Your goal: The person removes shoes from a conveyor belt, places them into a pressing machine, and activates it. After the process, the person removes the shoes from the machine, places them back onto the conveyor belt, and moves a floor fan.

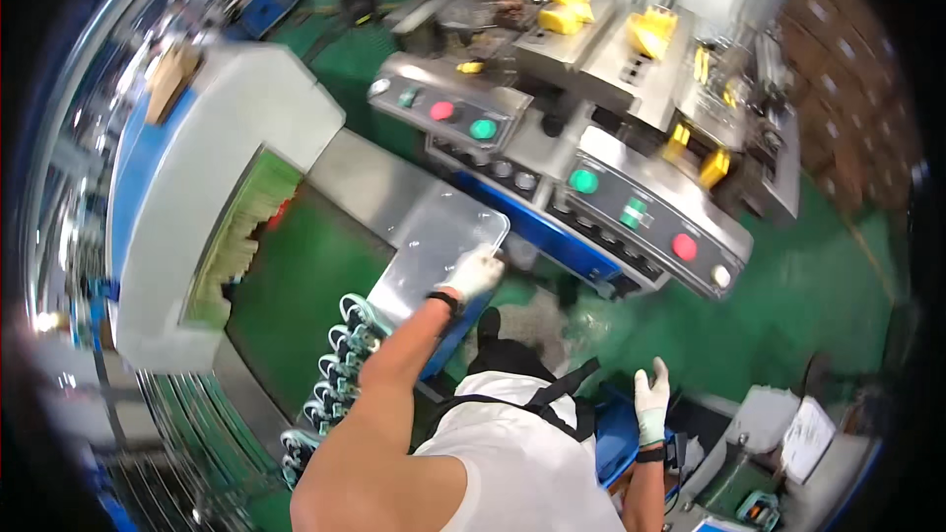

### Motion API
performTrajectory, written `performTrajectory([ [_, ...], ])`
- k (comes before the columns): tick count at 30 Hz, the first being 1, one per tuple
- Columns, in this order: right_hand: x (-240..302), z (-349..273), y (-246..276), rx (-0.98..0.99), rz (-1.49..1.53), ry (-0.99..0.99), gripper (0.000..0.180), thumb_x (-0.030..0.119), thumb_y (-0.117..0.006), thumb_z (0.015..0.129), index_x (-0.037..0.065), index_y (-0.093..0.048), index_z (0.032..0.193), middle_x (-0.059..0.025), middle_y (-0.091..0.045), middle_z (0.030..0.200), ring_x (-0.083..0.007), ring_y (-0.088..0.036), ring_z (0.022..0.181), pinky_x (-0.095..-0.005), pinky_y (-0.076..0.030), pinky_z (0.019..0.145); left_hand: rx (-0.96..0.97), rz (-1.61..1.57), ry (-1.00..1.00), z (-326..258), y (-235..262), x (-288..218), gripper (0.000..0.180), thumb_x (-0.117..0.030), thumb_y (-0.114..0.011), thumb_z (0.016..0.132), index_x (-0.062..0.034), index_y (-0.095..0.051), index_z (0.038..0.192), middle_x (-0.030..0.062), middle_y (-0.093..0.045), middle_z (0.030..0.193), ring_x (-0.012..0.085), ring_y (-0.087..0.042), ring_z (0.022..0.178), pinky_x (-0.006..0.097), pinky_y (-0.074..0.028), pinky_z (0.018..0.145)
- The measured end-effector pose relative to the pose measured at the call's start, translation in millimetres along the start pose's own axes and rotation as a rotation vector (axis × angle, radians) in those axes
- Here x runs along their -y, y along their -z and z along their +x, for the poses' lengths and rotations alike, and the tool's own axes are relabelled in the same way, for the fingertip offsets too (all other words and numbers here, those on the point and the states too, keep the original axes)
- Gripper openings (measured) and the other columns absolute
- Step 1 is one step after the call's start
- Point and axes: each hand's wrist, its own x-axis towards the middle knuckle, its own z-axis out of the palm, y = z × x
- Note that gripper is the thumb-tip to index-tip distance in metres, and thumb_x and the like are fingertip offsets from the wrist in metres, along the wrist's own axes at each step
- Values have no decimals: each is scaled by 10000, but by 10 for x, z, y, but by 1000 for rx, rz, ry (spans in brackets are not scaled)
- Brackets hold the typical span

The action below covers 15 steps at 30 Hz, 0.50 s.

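My left hand (475, 271), in a pale work glove, reaches forward to a shiny metal tray (431, 236) with a raised, rounded rim. Its fingers look curled over the rim at the near right corner; the fingertips are partly hidden and blurred. Low on the right, my right hand (650, 402) is gloved too and hangs free, thumb and fingers apart, with nothing in it. A blue bin (618, 433) stands just beside that hand.
Ahead stands a machine with two button panels (641, 212) and yellow blocks (650, 33). A white-sided machine (177, 227) with a green belt is at left. Several looped teal-and-black parts (335, 365) line the tray's left. Brown cartons (847, 79) are stacked far right.
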Motion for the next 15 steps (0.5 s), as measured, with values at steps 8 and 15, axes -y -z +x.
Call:
performTrajectory([
  [8, 782, 713, -1462, 282, -401, -50, 537, 127, -660, 886, -71, -467, 1345, -245, -523, 1362, -314, -505, 1278, -382, -358, 1108, -739, -222, 841, -1546, 596, 3628, 314, -150, -614, 850, -33, -636, 1140, 179, -664, 1098, 339, -626, 1055, 400, -488, 956],
  [15, 1566, 775, -2777, 493, -667, -36, 519, 160, -656, 893, -86, -488, 1317, -255, -550, 1333, -320, -530, 1264, -382, -403, 1074, -712, -59, 916, -1848, 369, 4871, 426, -62, -661, 762, -137, -613, 1178, 110, -563, 1245, 384, -469, 1176, 454, -445, 1004],
])
